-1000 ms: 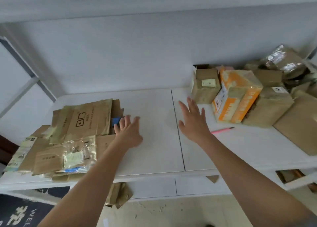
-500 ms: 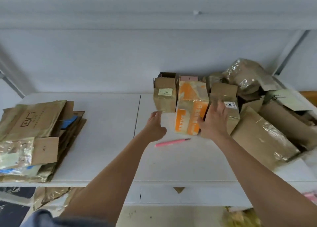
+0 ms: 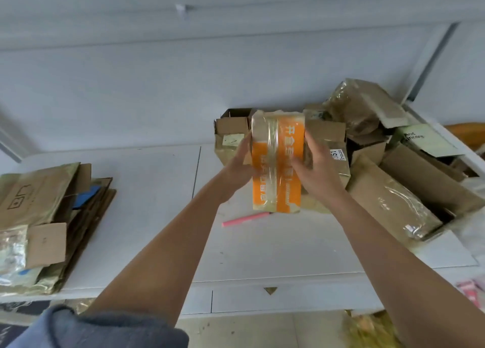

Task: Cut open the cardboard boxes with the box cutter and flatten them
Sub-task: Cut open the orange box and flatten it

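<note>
An orange and tan taped cardboard box (image 3: 278, 161) is lifted off the white table (image 3: 157, 216), held between both hands. My left hand (image 3: 240, 165) grips its left side and my right hand (image 3: 313, 167) grips its right side. The pink box cutter (image 3: 245, 219) lies on the table just below the box, untouched. Several brown boxes (image 3: 393, 206) are piled at the back right.
A stack of flattened cardboard (image 3: 49, 216) lies at the table's left end. A small open brown box with a yellow note (image 3: 231, 137) stands behind my left hand. The wall rises right behind the table.
Both hands swung from the flattened stack to the box pile on the right, took hold of the orange box and lifted it towards me.
</note>
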{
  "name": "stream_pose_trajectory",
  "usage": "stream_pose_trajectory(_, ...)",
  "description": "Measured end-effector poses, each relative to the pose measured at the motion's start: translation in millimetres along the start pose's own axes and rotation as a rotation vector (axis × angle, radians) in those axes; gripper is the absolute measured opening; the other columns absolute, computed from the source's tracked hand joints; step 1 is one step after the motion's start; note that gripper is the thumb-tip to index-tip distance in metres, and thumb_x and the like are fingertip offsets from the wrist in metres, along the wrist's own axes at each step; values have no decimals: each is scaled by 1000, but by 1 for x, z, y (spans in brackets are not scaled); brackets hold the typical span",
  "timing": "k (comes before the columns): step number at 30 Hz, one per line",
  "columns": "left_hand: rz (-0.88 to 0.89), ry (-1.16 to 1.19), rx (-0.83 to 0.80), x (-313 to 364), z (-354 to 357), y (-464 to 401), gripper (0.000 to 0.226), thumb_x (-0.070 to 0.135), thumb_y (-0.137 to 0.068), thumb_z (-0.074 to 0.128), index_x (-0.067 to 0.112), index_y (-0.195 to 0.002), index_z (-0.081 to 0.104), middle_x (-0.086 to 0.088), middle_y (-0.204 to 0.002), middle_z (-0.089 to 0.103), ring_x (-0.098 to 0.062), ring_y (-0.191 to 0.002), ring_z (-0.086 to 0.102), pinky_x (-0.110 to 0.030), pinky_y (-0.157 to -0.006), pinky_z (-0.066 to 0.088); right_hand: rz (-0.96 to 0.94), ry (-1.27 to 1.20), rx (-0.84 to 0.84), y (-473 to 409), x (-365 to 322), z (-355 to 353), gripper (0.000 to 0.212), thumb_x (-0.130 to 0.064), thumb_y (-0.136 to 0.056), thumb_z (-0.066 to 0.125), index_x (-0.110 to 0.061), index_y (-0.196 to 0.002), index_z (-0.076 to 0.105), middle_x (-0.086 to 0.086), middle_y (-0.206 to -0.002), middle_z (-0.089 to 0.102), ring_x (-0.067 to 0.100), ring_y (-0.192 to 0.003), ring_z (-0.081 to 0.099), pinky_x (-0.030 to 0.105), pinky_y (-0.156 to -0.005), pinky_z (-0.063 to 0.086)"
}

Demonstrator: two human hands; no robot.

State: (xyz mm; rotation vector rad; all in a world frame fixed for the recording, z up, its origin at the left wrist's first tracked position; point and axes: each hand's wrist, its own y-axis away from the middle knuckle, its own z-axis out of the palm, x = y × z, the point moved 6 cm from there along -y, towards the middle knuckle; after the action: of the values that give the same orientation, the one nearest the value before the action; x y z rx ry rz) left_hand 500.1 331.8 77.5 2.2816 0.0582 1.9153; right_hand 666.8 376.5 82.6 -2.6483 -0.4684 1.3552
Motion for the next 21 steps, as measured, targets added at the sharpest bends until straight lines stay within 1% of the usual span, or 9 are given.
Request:
stream_pose_trajectory(2,32,133,0,12,-6,7,94,-16,-87,50,51,-146,20,6,-130,57,-2,-108,62,-19,-79,55,-14,-90,5,-2,-13,-4,59,-33,-99,56,-39,-151,28,-2,-131,51,16,-123,47,40,-107,40)
stream_pose_trajectory(4,49,191,42,23,-17,16,93,-11,-90,51,56,-146,19,-2,-128,61,-18,-114,63,-42,-89,57,-32,-171,-13,-4,-31,-6,57,-39,-100,53,-46,-150,26,-7,-133,49,14,-118,53,44,-102,48)
stream_pose_trajectory(6,88,174,71,35,-31,26,90,-6,-92,53,58,-146,19,1,-123,64,-25,-115,63,-53,-93,54,-89,-184,-5,-7,-53,-9,57,-42,-100,51,-45,-151,26,-7,-134,44,12,-116,52,44,-98,51)
stream_pose_trajectory(9,142,204,103,50,-57,42,86,-2,-93,54,56,-147,20,0,-125,64,-28,-117,62,-55,-93,53,-224,-196,45,-12,-91,-15,55,-40,-100,53,-37,-150,31,-10,-135,47,9,-117,56,43,-94,54)
stream_pose_trajectory(11,180,225,153,58,-77,53,87,0,-93,55,54,-149,17,-1,-128,64,-30,-118,61,-54,-92,52,-308,-264,41,-14,-116,-13,51,-35,-99,57,-31,-146,38,-25,-127,49,-8,-114,53,37,-94,55)
stream_pose_trajectory(13,216,222,209,63,-99,66,88,4,-92,58,54,-150,15,-2,-130,63,-29,-116,62,-50,-88,54,-351,-322,-13,-16,-135,-2,50,-29,-97,61,-25,-144,42,-24,-125,51,-18,-112,48,32,-96,53)
stream_pose_trajectory(15,225,202,277,61,-122,82,86,9,-91,60,55,-148,15,-2,-130,63,-27,-114,63,-47,-85,54,-361,-361,-137,-15,-150,19,52,-28,-98,60,-29,-146,40,-17,-134,49,-10,-118,48,34,-100,52)
stream_pose_trajectory(18,165,193,380,42,-154,106,79,14,-93,61,61,-143,23,3,-122,67,-23,-108,67,-46,-82,57,-377,-334,-352,-8,-167,60,57,-35,-103,48,-42,-153,21,-25,-141,31,-6,-127,36,28,-106,41)
stream_pose_trajectory(21,26,185,473,11,-177,129,65,20,-93,62,71,-127,39,6,-116,71,-24,-104,69,-47,-83,57,-341,-354,-553,5,-170,100,58,-37,-105,39,-42,-155,10,-36,-139,27,-15,-118,41,12,-93,44)
